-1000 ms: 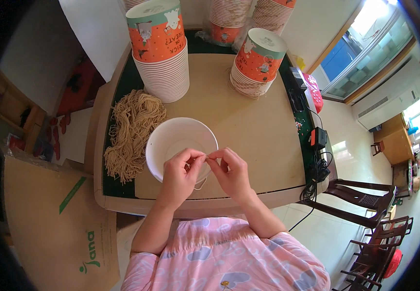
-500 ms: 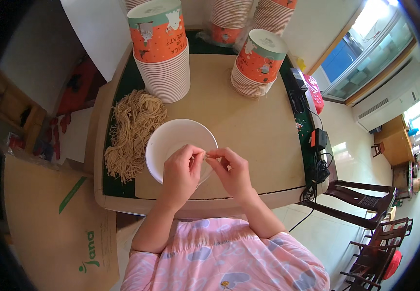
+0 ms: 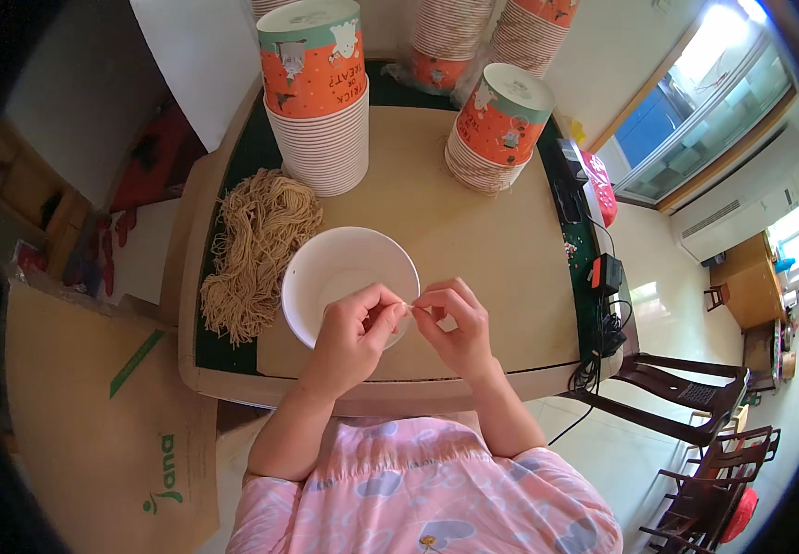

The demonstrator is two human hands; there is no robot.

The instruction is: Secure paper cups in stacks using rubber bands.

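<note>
A white paper bucket [image 3: 312,277] stands mouth up near the table's front edge, its white inside showing. Over its near right rim, my left hand [image 3: 360,331] is closed in a pinch. My right hand [image 3: 458,331] pinches just beside it, to the right of the bucket. Their fingertips almost meet on a small pale bit of string [image 3: 409,307], mostly hidden by the fingers. Left of the bucket lies a loose heap of beige strings [image 3: 256,254].
Behind the heap rises a tall stack of upside-down orange and green paper buckets [image 3: 326,138]. A shorter stack [image 3: 501,129] stands at the far right, with more stacks behind. Black cables and adapters [image 3: 607,270] line the right edge. A cardboard box [image 3: 104,415] stands at left.
Both hands have shifted slightly to the right, still pinching close together. The whole view has moved a little; bucket, strings and stacks keep their places on the table.
</note>
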